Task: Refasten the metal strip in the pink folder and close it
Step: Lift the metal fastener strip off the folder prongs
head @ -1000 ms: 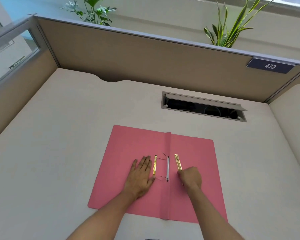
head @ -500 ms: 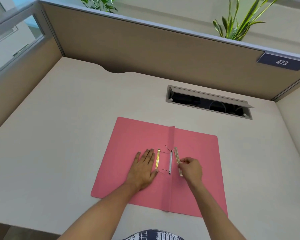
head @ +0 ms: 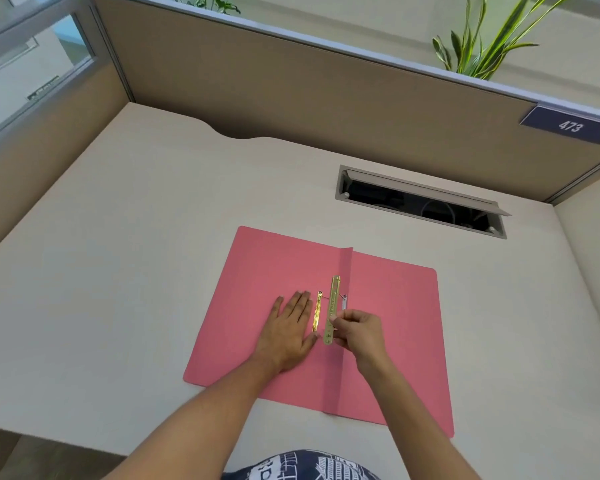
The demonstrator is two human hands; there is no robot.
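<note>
In the head view, the left hand [head: 289, 327] is lying spread flat, pressing the pink folder [head: 278, 271] open near the desk's front edge. The right hand [head: 357, 330] is pinching the metal strip [head: 332, 306], its long axis running front-to-back along the spine, just left of the fastener prongs [head: 343, 299].

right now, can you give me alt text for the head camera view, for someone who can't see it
A person's right hand pinches a gold metal strip over the centre fold of an open pink folder, while the left hand lies flat on the left flap beside a second gold strip. The folder lies on a pale desk inside a cubicle numbered 473.
</note>
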